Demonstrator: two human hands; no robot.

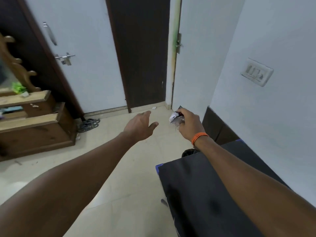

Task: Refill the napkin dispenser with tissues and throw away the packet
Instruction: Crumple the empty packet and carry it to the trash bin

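Note:
My right hand (pixel 189 124) is shut on a crumpled, shiny plastic packet (pixel 175 118), held out in front of me above the floor. An orange thread band circles that wrist. My left hand (pixel 141 126) stretches forward beside it, fingers apart and holding nothing. Below my right forearm, past the far edge of a black table top (pixel 201 194), a dark rounded thing that looks like a black-lined bin (pixel 189 152) shows partly. The napkin dispenser is not in view.
A wooden dresser (pixel 34 127) with stepped shelves stands at the left. Sandals (pixel 89 124) lie by a white door (pixel 82 65). A dark door frame (pixel 140 57) is ahead. The white wall on the right carries a switch plate (pixel 257 72). Pale floor tiles (pixel 130 177) spread between.

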